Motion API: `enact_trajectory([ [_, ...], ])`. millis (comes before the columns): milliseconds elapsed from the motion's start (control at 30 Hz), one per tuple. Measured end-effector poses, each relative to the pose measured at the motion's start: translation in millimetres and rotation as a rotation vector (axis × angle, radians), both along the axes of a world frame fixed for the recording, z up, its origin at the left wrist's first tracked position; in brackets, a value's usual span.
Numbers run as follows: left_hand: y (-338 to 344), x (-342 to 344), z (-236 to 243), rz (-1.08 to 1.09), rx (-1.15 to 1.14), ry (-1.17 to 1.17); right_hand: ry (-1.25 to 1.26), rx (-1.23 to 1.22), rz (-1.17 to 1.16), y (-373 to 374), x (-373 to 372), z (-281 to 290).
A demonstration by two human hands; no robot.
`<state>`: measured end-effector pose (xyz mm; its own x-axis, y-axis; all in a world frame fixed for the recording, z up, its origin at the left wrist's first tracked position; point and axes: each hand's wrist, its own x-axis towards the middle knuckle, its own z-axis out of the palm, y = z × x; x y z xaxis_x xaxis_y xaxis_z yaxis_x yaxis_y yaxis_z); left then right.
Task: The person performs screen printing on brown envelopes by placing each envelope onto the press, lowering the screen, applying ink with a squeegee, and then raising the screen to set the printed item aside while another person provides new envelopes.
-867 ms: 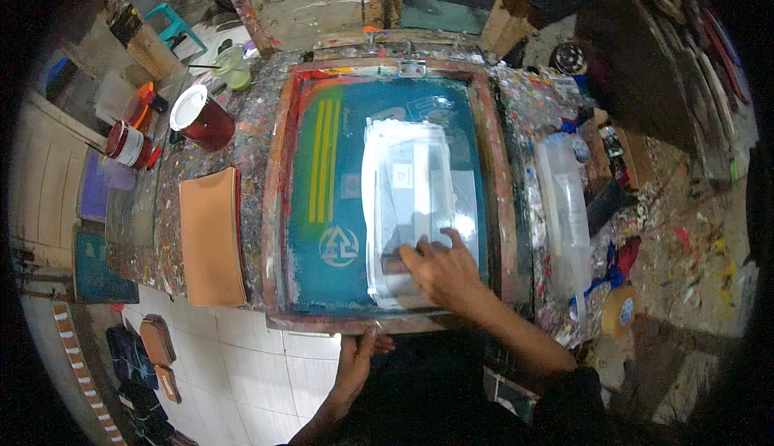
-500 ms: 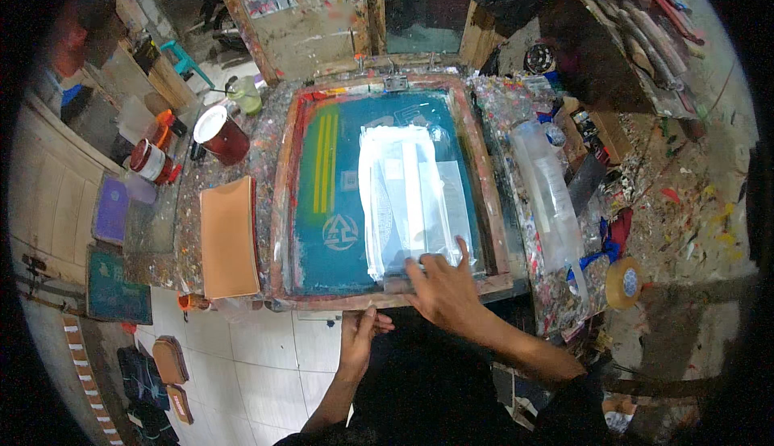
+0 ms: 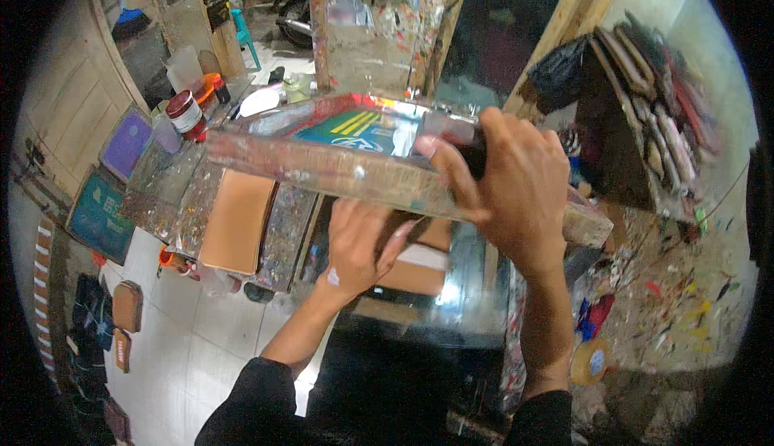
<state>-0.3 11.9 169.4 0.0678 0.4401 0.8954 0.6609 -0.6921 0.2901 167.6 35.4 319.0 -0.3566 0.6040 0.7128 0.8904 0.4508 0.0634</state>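
A wooden-framed printing screen [image 3: 322, 164] is tilted up, its near edge raised off the worktop. My right hand [image 3: 520, 180] is closed around that near edge toward its right end. The teal mesh [image 3: 322, 133] with yellow stripes and white marks shows over the frame. Just under the raised edge is my left hand [image 3: 355, 240], fingers stretched out and thumb apart, with nothing seen in it. Beyond its thumb, tan pieces with a pale strip [image 3: 423, 257] lie on the glossy glass surface [image 3: 476, 301]. The frame hides part of these pieces.
A stack of tan sheets [image 3: 235, 224] lies on the paint-spattered bench at the left. A dark red jar [image 3: 187, 115] stands behind it. A tape roll [image 3: 590, 361] sits at the right, with rolled materials [image 3: 645, 107] farther back. Brown pieces [image 3: 126, 306] are on the floor.
The screen's near edge has swung up from lying flat, with my right hand now gripping it. My left hand has moved up beneath it. The view has shifted, and the glass surface shows.
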Motion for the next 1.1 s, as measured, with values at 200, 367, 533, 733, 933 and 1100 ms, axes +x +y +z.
enact_trajectory([
  [200, 48, 16, 7, -0.027, 0.058, 0.225, -0.156, 0.066, 0.019, 40, 8, 41],
  [367, 63, 47, -22, 0.131, -0.003, 0.273, -0.146, -0.022, -0.018, 73, 16, 64],
  [533, 89, 44, -104, -0.045, -0.295, 0.299, -0.007, -0.195, -0.092, 92, 6, 97],
  [733, 31, -6, -147, 0.020, -0.726, -0.037, 0.116, -0.447, -0.255, 94, -15, 124],
  [933, 11, -81, -168, 0.312, -0.801, -0.386, 0.182, -0.201, -0.178, 104, -11, 121],
  [1100, 57, -137, -185, 0.265, -0.539, -0.400, 0.046, -0.210, -0.205, 106, -13, 134],
])
